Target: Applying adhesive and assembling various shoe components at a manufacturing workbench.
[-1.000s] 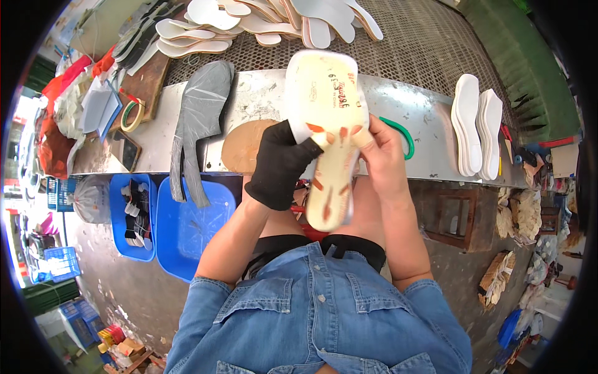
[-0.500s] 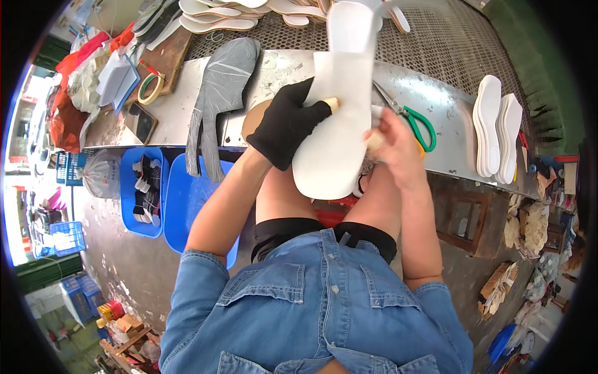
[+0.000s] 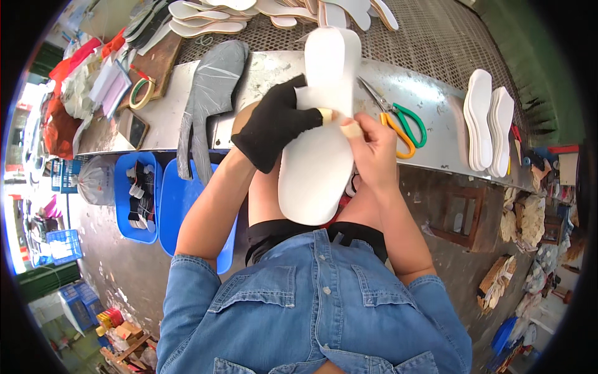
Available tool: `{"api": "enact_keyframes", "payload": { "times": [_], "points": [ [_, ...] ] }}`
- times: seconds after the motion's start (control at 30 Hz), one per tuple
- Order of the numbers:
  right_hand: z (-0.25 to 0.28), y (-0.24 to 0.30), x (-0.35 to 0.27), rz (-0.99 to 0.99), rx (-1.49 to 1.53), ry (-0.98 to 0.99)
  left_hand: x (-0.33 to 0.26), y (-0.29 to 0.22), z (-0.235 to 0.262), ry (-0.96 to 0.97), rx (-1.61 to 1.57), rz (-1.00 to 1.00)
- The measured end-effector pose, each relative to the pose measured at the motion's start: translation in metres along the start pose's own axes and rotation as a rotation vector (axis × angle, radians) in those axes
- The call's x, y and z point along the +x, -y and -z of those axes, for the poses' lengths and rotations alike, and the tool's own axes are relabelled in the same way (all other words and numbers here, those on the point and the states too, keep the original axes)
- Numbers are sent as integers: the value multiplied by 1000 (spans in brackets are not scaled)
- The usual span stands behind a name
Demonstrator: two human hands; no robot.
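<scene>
The person has an insole in both hands, and what I see in hand is a steadying or working of its narrow middle, the wide end toward the lap and the other end pointing away over the bench. To my eye, any shift from this hold calls for the two thumbs to ease together, so that the thin piece doesn't buckle at the waist. The gloved left hand is closed over the left edge, its wrapped thumb laid on the white face; its fingers underneath I can't see. The bare right hand pinches the right edge, thumb and forefinger drawn in close, the thumb nearly meeting the other one. A pale flap shows beside the glove; whether it is a separate layer I can't tell. Just right of the grip lie scissors, with stacked insoles well beyond them; a grey piece lies to its left, and a heap of soles beyond it.
</scene>
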State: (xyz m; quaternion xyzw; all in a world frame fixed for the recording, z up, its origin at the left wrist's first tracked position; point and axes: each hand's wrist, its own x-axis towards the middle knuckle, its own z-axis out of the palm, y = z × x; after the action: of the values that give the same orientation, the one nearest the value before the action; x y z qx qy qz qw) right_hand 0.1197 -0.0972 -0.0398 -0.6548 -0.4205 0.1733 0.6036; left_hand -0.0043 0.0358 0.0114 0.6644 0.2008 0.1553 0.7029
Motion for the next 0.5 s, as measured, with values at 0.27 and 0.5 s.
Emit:
{"api": "enact_keyframes", "payload": {
  "times": [0.27,0.5],
  "points": [
    [34,29,64,-251,912,301,-16,-16,1,104,305,163],
    [63,47,27,129,32,-34,-15,-19,19,1,270,22]
  ]
}}
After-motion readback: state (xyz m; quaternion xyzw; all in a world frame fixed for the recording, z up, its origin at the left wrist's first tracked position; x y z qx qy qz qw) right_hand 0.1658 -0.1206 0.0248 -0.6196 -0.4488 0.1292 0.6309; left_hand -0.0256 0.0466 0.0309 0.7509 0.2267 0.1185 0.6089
